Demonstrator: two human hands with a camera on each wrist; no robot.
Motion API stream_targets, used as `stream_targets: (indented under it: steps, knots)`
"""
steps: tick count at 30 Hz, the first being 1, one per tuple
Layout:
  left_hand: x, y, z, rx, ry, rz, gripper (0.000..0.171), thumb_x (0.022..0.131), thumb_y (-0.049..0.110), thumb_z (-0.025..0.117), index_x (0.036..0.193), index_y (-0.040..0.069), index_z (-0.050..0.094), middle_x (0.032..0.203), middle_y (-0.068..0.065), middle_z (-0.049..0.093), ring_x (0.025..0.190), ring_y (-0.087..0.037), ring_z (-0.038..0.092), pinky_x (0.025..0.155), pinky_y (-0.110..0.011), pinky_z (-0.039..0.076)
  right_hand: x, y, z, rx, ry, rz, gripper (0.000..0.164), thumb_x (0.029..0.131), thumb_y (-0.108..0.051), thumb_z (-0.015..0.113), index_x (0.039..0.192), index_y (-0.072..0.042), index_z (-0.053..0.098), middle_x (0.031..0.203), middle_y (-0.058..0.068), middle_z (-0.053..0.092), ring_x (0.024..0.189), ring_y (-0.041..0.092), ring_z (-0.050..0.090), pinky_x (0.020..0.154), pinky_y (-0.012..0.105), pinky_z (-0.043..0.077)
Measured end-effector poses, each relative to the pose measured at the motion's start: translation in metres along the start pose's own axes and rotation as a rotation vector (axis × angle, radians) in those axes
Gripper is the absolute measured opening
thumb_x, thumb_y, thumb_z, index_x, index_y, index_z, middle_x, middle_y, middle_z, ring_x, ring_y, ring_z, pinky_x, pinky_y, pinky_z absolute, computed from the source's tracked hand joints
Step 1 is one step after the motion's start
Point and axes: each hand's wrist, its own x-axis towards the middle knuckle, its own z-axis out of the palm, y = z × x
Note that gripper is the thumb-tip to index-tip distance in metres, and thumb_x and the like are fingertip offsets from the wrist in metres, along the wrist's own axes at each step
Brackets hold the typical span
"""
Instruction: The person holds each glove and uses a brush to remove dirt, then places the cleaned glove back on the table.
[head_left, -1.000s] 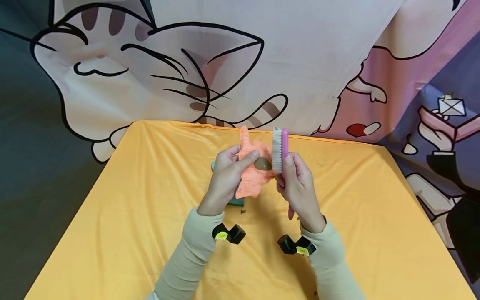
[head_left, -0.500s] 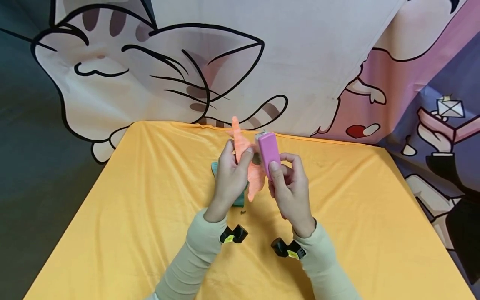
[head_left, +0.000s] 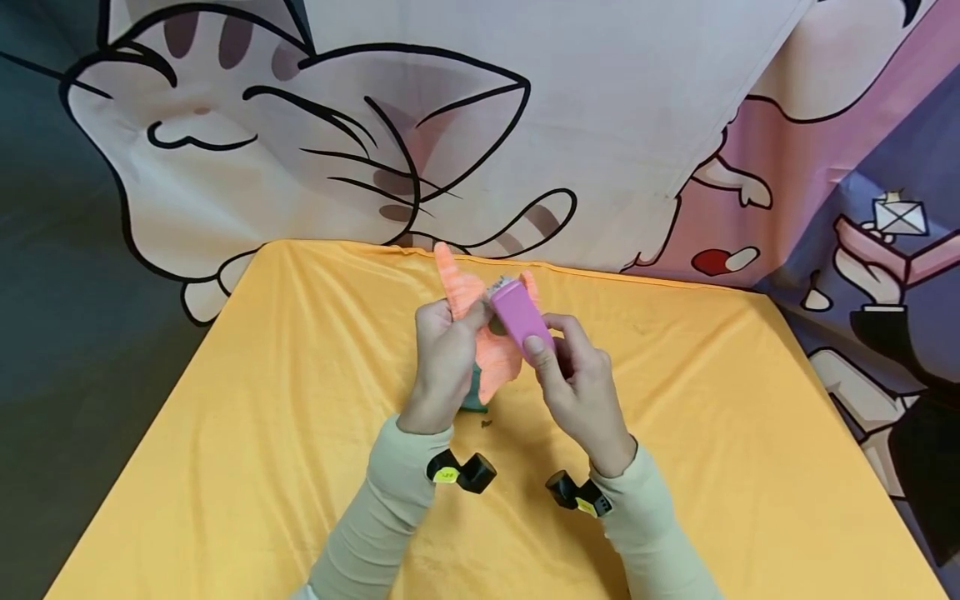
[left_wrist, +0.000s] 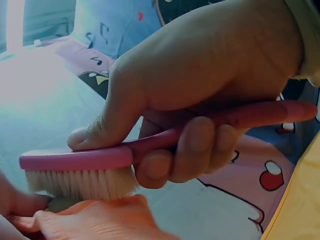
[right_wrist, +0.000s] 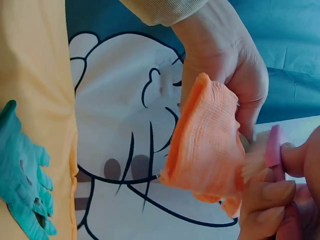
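My left hand (head_left: 441, 367) grips an orange knitted glove (head_left: 497, 360) above the table, with its thumb on the near face. A brownish patch (head_left: 497, 326) shows on the glove beside that thumb. My right hand (head_left: 581, 392) holds a pink-backed scrub brush (head_left: 519, 315), thumb pressed on its back. In the left wrist view the pale bristles (left_wrist: 85, 184) point down at the orange cloth, right over the patch. The right wrist view shows the glove's ribbed knit side (right_wrist: 205, 145), the bristle ends up against its edge. Fingers of my left hand are partly hidden behind the glove.
A teal glove (right_wrist: 25, 175) with dark marks lies on the yellow tablecloth (head_left: 300, 400), mostly hidden under my left hand in the head view. A small brown crumb (head_left: 486, 423) lies nearer me. A cartoon backdrop (head_left: 637, 125) hangs behind the table's far edge.
The brush has turned from bristles sideways to back facing up, and shifted left over the glove's patch. The glove has swung and tilted left in my left hand. Both grips stay the same.
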Motion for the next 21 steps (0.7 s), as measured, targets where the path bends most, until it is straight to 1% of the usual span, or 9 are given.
stream_targets:
  steps: [3,6,8,9,12,14,17,19,21]
  knots:
    - [0.0,0.0,-0.002,-0.109,0.081,-0.032,0.017,0.087,-0.001,0.056,0.095,-0.015,0.062,0.078,-0.015,0.065,0.074,-0.023,0.064,0.072,-0.034,0.054,-0.001,0.004,0.0,-0.058,-0.051,0.007,0.019,0.091,-0.012,0.057,0.109,-0.009,0.054,0.051,-0.004,0.042,0.04,0.006,0.036,0.036,0.019,0.027]
    - [0.001,-0.003,0.0,-0.218,0.127,-0.089,0.019,0.088,-0.001,0.056,0.101,-0.015,0.06,0.085,-0.02,0.066,0.084,-0.03,0.066,0.08,-0.042,0.052,0.0,0.006,-0.005,-0.099,-0.094,0.053,0.018,0.092,-0.015,0.055,0.109,-0.011,0.054,0.052,-0.004,0.041,0.04,0.007,0.035,0.036,0.02,0.027]
    - [0.001,-0.007,0.002,-0.259,0.148,-0.106,0.02,0.088,0.0,0.056,0.099,-0.016,0.06,0.084,-0.021,0.066,0.082,-0.031,0.066,0.081,-0.044,0.051,0.001,0.008,-0.01,-0.128,-0.127,0.094,0.016,0.093,-0.018,0.055,0.108,-0.013,0.054,0.052,-0.005,0.041,0.041,0.007,0.035,0.037,0.021,0.027]
    - [0.001,-0.008,0.002,-0.252,0.159,-0.105,0.019,0.089,0.001,0.056,0.097,-0.015,0.061,0.083,-0.02,0.066,0.079,-0.031,0.066,0.079,-0.043,0.052,0.001,0.009,-0.012,-0.139,-0.142,0.112,0.015,0.093,-0.019,0.054,0.107,-0.014,0.054,0.052,-0.005,0.04,0.041,0.007,0.036,0.037,0.022,0.027]
    - [0.002,-0.011,0.001,-0.232,0.209,-0.06,0.017,0.089,0.003,0.057,0.09,-0.014,0.062,0.076,-0.016,0.065,0.072,-0.026,0.065,0.073,-0.038,0.054,0.003,0.011,-0.019,-0.174,-0.188,0.131,0.014,0.093,-0.022,0.054,0.106,-0.015,0.054,0.052,-0.006,0.041,0.042,0.006,0.036,0.037,0.022,0.028]
    - [0.002,-0.011,-0.001,-0.205,0.237,-0.021,0.019,0.089,0.004,0.058,0.086,-0.014,0.062,0.072,-0.013,0.063,0.067,-0.022,0.063,0.068,-0.035,0.054,0.004,0.011,-0.024,-0.204,-0.214,0.114,0.014,0.093,-0.023,0.055,0.105,-0.016,0.054,0.053,-0.006,0.041,0.042,0.006,0.036,0.038,0.021,0.028]
    - [0.002,-0.004,-0.004,-0.195,0.253,0.042,0.02,0.089,0.005,0.057,0.093,-0.014,0.061,0.078,-0.011,0.064,0.078,-0.023,0.065,0.074,-0.036,0.054,0.003,0.011,-0.036,-0.247,-0.233,0.08,0.013,0.092,-0.023,0.056,0.103,-0.016,0.054,0.054,-0.007,0.04,0.042,0.005,0.036,0.038,0.021,0.028]
    - [0.003,0.0,-0.006,-0.154,0.247,0.084,0.021,0.089,0.007,0.057,0.096,-0.013,0.062,0.08,-0.011,0.064,0.079,-0.022,0.064,0.075,-0.036,0.053,0.002,0.011,-0.044,-0.253,-0.218,0.066,0.013,0.092,-0.021,0.056,0.104,-0.016,0.054,0.054,-0.008,0.042,0.043,0.005,0.037,0.038,0.02,0.029]
    - [0.004,0.003,-0.007,-0.099,0.221,0.123,0.022,0.089,0.008,0.058,0.097,-0.012,0.063,0.082,-0.012,0.065,0.08,-0.023,0.065,0.074,-0.035,0.054,0.002,0.009,-0.048,-0.2,-0.165,0.059,0.013,0.092,-0.017,0.055,0.104,-0.013,0.054,0.054,-0.006,0.044,0.042,0.006,0.038,0.038,0.019,0.03]
